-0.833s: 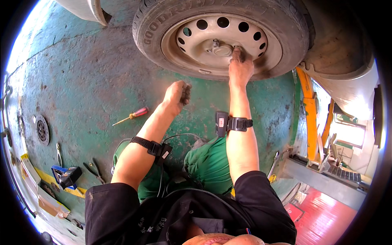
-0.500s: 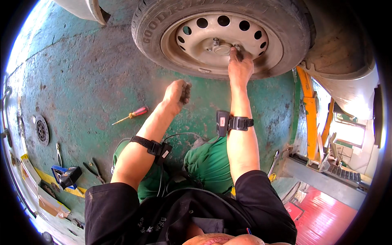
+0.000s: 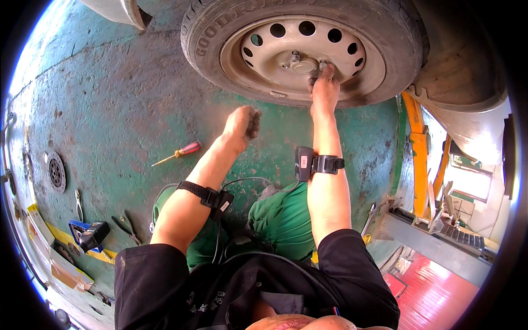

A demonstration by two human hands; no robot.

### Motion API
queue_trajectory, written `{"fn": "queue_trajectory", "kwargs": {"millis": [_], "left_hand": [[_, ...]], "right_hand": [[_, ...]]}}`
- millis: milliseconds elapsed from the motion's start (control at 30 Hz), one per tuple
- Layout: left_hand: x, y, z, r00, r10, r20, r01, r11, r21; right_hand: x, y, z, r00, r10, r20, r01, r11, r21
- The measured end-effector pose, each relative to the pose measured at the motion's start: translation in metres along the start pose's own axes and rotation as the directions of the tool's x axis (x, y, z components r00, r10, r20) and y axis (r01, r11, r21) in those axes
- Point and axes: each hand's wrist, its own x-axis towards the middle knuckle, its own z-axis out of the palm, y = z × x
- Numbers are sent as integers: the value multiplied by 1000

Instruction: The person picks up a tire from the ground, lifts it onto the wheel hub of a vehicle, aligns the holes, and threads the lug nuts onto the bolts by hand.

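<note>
A car wheel with a tyre and a beige steel rim (image 3: 275, 77) fills the upper middle. My right hand (image 3: 324, 88) reaches up to it, fingers gripping a wheel nut (image 3: 323, 65) right of the centre cap (image 3: 304, 67), partly hiding it. Below and left of the wheel, my left hand (image 3: 243, 122) is closed in a loose fist, its fingertips darkened; I cannot make out whether anything is inside. A red-handled screwdriver (image 3: 186, 149) lies on the green floor (image 3: 126, 110), to the lower left of that hand.
At left are a grey disc (image 3: 56, 172), pliers (image 3: 129, 230), a blue-and-black tool (image 3: 88, 235) and an open cardboard box (image 3: 55, 247). A wrench (image 3: 369, 217) lies right of my knees. A yellow lift arm (image 3: 418, 159) and bodywork (image 3: 456, 82) are at right.
The wheel sits slightly farther right in the picture. My right hand's fingers have shifted on the nut, and my left hand has moved slightly up and right.
</note>
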Motion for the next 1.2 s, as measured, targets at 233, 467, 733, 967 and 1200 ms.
{"fn": "queue_trajectory", "kwargs": {"millis": [233, 467, 733, 967, 1200], "left_hand": [[0, -1, 6, 1000, 8, -3, -8, 1000, -15], [1, 0, 7, 1000, 12, -13, -12, 1000, -15], [2, -2, 5, 999, 34, -6, -34, 999, -1], [-4, -1, 6, 999, 30, -20, -30, 999, 13], [-8, -2, 9, 999, 32, -6, -32, 999, 15]], "right_hand": [[31, 31, -4, 994, -100, -34, 105, 975, 198], [23, 23, -2, 992, -114, -57, 124, 962, 245], [17, 17, -2, 989, -125, -74, 136, 977, 166], [22, 21, -1, 984, -147, -105, 161, 977, 142], [7, 6, -3, 993, -102, -65, 111, 982, 154]]}}
